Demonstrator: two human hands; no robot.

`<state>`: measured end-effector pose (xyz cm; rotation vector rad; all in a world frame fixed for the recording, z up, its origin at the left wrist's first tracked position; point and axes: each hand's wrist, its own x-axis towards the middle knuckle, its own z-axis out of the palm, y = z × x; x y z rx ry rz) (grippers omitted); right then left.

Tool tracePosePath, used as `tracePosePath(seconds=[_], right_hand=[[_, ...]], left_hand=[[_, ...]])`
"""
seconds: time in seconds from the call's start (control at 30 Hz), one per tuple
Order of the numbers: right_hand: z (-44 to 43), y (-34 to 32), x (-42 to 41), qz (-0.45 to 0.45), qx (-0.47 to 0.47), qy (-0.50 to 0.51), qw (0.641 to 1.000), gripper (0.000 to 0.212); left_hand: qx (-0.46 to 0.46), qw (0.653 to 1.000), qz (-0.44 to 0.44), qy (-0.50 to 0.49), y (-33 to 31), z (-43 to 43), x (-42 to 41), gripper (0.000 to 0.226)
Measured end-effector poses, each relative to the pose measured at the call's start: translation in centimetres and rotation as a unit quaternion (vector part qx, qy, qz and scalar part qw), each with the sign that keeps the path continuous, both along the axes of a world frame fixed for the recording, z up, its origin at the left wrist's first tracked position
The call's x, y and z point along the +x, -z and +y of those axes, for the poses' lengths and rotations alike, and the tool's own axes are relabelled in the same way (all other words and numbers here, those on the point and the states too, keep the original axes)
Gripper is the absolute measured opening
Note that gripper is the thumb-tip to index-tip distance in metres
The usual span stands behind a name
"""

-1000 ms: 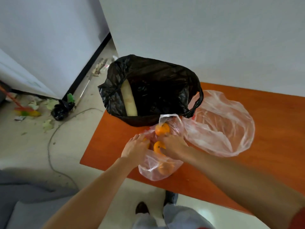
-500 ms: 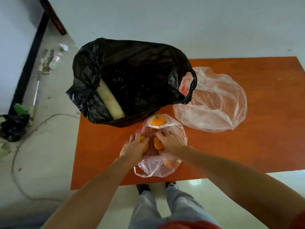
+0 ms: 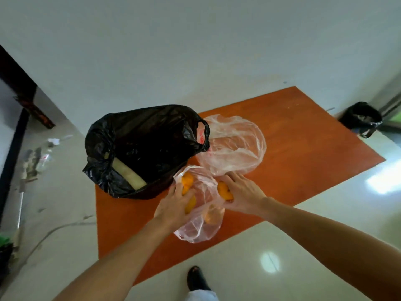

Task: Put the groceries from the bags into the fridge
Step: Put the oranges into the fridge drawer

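Note:
A small clear plastic bag [image 3: 201,227] with several oranges lies near the front edge of the orange table [image 3: 303,148]. My left hand [image 3: 173,205] grips oranges [image 3: 187,183] at the bag's left side. My right hand [image 3: 240,195] grips another orange [image 3: 224,190] at the bag's right side. Behind stands a black bag [image 3: 147,144], open, with a pale long vegetable [image 3: 128,173] showing inside. A second clear bag [image 3: 234,146] lies flat to its right, seemingly with nothing in it. The fridge is out of view.
A white wall runs behind the table. On the floor at the far right stands a black-lined bin [image 3: 361,118]. Litter and a cable [image 3: 54,231] lie on the floor to the left. My shoe [image 3: 196,278] is below the table's front edge.
The view has swung to the right and the table now sits skewed. My hands have spread apart, each with oranges from the small bag; the right one moved to the bag's right side.

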<state>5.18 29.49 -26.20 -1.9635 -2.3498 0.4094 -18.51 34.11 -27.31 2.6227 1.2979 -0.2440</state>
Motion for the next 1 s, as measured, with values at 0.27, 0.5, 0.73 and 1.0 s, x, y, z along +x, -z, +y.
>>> tracePosePath(seconds=[0.27, 0.5, 0.73, 1.0], right_hand=[[-15.2, -2.7, 9.7, -0.029, 0.008, 0.144, 0.989, 0.071], [-33.2, -3.4, 18.4, -0.05, 0.012, 0.286, 0.957, 0.071], [-47.4, -4.0, 27.6, -0.061, 0.026, 0.444, 0.893, 0.07], [-58.1, -3.6, 41.1, -0.065, 0.037, 0.572, 0.817, 0.07]], left_hand=[[0.049, 0.988, -0.053, 0.133, -3.5, -7.8, 11.0, 0.07], [0.043, 0.95, -0.053, 0.304, -4.3, -19.1, 23.7, 0.071], [0.047, 0.885, -0.066, 0.459, -5.1, -28.4, 39.4, 0.073], [0.054, 0.802, -0.091, 0.588, -5.0, -37.1, 59.9, 0.07]])
